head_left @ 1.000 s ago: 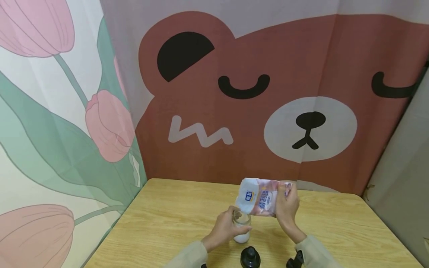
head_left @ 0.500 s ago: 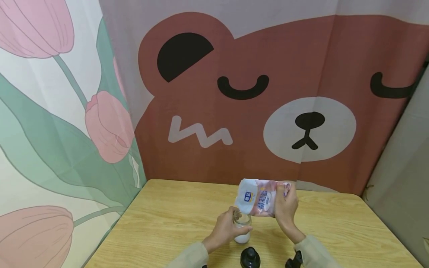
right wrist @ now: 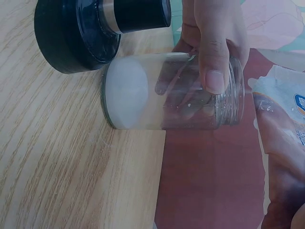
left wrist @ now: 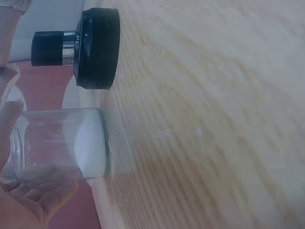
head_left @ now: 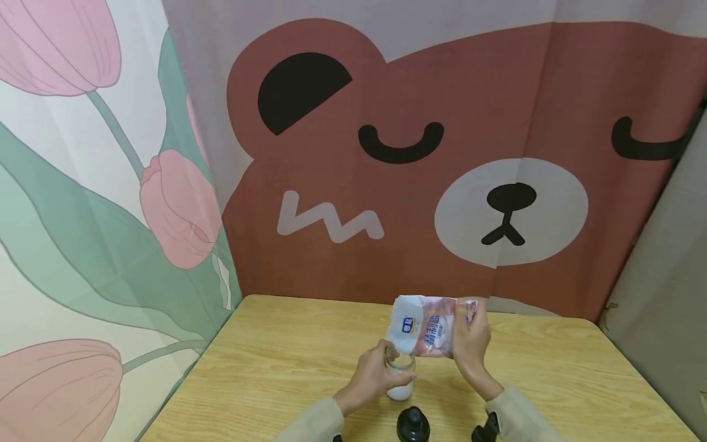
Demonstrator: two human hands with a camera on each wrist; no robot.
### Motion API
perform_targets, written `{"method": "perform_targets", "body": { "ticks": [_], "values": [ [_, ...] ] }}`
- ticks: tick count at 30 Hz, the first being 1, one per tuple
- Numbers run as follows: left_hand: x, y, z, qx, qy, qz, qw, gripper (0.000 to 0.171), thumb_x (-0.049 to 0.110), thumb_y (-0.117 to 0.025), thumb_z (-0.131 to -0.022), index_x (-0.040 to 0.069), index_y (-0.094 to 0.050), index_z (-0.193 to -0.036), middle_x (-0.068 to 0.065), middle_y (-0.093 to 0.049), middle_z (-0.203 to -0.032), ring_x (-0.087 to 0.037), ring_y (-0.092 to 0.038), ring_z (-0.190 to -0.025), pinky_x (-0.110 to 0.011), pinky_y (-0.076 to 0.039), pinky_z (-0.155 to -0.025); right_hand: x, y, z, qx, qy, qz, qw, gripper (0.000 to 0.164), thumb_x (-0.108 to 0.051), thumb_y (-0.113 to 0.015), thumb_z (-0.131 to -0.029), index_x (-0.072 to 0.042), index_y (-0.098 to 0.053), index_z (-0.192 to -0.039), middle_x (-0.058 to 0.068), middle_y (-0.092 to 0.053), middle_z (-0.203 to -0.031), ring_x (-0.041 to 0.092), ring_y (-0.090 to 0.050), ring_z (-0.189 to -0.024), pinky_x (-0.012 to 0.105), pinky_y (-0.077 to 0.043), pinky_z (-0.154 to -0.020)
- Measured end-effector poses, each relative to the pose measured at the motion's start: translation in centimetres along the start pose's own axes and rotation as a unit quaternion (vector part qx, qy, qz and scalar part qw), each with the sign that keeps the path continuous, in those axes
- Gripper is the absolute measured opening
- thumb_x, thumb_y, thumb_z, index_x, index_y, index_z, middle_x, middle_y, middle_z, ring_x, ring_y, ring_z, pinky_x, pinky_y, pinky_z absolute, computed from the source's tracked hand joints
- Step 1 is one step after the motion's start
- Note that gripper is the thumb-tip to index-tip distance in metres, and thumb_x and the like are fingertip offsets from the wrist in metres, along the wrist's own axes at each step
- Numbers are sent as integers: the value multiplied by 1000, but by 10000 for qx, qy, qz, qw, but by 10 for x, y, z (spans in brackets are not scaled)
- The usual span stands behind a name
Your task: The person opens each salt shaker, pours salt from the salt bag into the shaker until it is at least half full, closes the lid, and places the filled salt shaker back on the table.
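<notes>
My left hand curls round the neck of a clear glass jar, which stands upright on the table. White salt fills the lower part of the jar in the right wrist view. Over the jar's mouth, a pink and white plastic salt bag lies tipped on its side, its pale blue end toward the opening. My right hand grips the bag's other end, thumb on the printed face. Whether salt is falling cannot be made out.
A black lid with a raised knob sits on the wooden table, nearer me than the jar. Beneath my right sleeve, a small black object shows. A bear-print curtain hangs behind the table.
The salt bag has shifted very slightly left and down over the jar. Both hands keep their holds, and the jar and lid stay where they were.
</notes>
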State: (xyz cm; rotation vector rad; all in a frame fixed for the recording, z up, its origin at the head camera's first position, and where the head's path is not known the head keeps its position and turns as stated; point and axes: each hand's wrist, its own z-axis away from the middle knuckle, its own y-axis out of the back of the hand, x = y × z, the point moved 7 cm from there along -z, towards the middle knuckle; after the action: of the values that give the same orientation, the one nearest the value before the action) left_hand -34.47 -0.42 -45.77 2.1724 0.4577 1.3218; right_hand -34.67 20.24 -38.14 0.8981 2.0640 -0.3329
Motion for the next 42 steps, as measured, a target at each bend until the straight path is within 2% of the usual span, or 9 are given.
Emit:
{"method": "perform_targets", "body": {
  "ticks": [5, 9, 15, 23, 30, 35, 42],
  "values": [
    [-1, 1, 0, -57, 105, 20, 9999, 56, 45, -75, -64, 9, -50, -98, 0, -59, -87, -4, -48, -66, -18, -40, -52, -1, -1, -1, 12, -6, 28, 10000, 24, -30, -49, -89, -8, -46, -79, 4, -43, -58, 18, -40, -52, 31, -29, -46],
    [-1, 1, 0, -35, 8, 0, 10000, 56, 45, -75, -64, 8, -50, -98, -1, -59, -88, -4, -48, -65, -18, -40, -51, -1, -1, 0, -26, -35, 54, 10000, 24, -30, -49, -90, -8, -46, -80, 4, -44, -58, 18, -41, -52, 30, -30, -45],
    [1, 1, 1, 8, -138, -24, 9999, 56, 46, -74, -64, 10, -49, -98, 5, -56, -86, -4, -48, -67, -18, -41, -53, -1, 1, 0, 1, -38, 81, 10000, 21, -29, -49, -89, -9, -51, -84, 3, -46, -61, 18, -42, -54, 30, -31, -47],
    [1, 1, 1, 4, -56, -43, 10000, 55, 44, -75, -64, 11, -49, -98, 7, -55, -85, -4, -50, -71, -18, -42, -57, -3, 1, 0, 18, 74, 101, 9999, 21, -28, -50, -89, -8, -50, -83, 3, -46, -59, 18, -41, -53, 31, -30, -46],
    [1, 2, 1, 0, -98, -26, 9999, 55, 44, -75, -64, 12, -49, -100, 0, -59, -88, -5, -51, -73, -18, -42, -58, -3, 2, -1, 81, 80, 122, 9999, 22, -28, -50, -89, -7, -51, -83, 3, -46, -59, 19, -41, -54, 31, -29, -48],
    [3, 3, 0, 62, -155, -42, 9999, 56, 46, -74, -64, 11, -49, -99, 4, -57, -87, -4, -51, -71, -18, -42, -56, -2, 2, -2, 74, 43, 108, 9999, 21, -28, -50, -89, -8, -52, -85, 3, -45, -61, 18, -41, -55, 31, -29, -49],
    [2, 2, 1, 7, -112, 91, 9999, 59, 46, -75, -64, 7, -49, -100, -5, -60, -90, -6, -52, -74, -19, -43, -58, -1, 3, -2, 27, -1, 95, 10000, 21, -29, -50, -89, -8, -50, -83, 2, -44, -60, 17, -41, -53, 29, -29, -47]
  ]
}}
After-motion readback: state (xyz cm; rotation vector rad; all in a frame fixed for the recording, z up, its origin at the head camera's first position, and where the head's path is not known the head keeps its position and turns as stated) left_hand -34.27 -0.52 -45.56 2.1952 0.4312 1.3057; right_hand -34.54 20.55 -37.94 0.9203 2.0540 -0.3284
